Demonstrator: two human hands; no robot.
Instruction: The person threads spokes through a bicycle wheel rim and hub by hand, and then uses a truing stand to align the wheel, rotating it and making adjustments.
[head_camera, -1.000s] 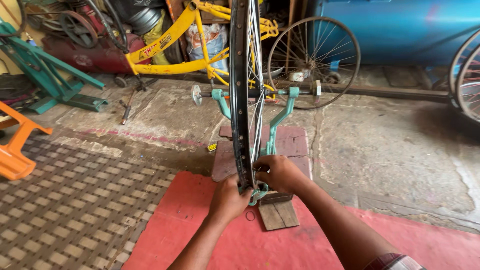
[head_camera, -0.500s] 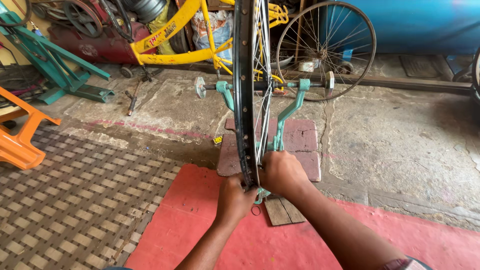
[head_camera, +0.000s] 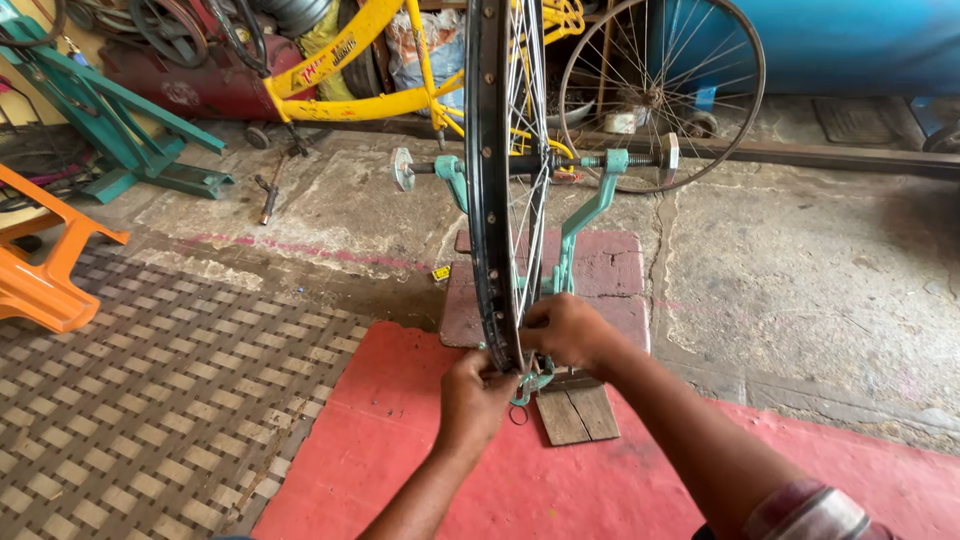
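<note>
1. Left hand (head_camera: 478, 392) closed on the bottom of the black wheel rim (head_camera: 486, 190).
2. Right hand (head_camera: 562, 330) pinches, seemingly, a spoke by the rim.
3. Wheel upright in green truing stand (head_camera: 590, 210).
4. Red mat (head_camera: 400, 450) beneath; yellow bicycle frame (head_camera: 345, 85) behind.

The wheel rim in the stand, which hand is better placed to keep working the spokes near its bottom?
Probably the right hand: it sits against the spokes just inside the wheel rim, above the green stand base. The left hand is lower, at the rim's bottom edge, seemingly steadying it.
</note>
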